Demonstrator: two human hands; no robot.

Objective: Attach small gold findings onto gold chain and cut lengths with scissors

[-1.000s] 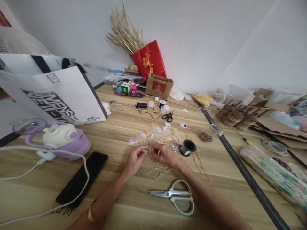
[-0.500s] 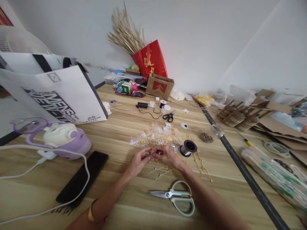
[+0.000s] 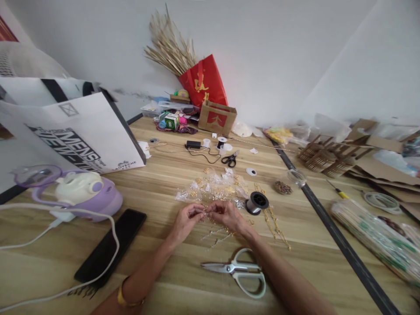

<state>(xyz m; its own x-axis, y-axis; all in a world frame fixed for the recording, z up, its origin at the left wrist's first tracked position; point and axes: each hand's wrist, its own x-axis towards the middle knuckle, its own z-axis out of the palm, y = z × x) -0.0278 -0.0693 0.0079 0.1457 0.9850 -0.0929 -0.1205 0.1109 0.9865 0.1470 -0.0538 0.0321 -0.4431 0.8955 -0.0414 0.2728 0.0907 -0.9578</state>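
My left hand [image 3: 187, 221] and my right hand [image 3: 226, 215] meet fingertip to fingertip over the table. Both pinch, and between them is a tiny shiny bit, too small to name. Below the right hand lie thin silver chains [image 3: 219, 238]. Just beyond the fingers, clear bags of gold and silver jewelry findings [image 3: 213, 186] are spread out. A spool of fine wire [image 3: 257, 203] stands to the right of my right hand, with gold chains [image 3: 274, 223] beside it. Pale-handled scissors [image 3: 239, 271] lie open nearer to me, between my forearms.
To the left are a black phone [image 3: 111, 245] under a white cable, a purple and white bottle [image 3: 88, 194] and a big white bag [image 3: 85, 135]. Black scissors [image 3: 230, 159], a bead dish [image 3: 282, 187] and a clear ring-shaped object [image 3: 297, 178] lie farther back. Packaged sticks [image 3: 374, 236] are at right.
The fingertips have drawn slightly apart while both hands keep pinching. The whole view has shifted a little; the things on the table stay in place.
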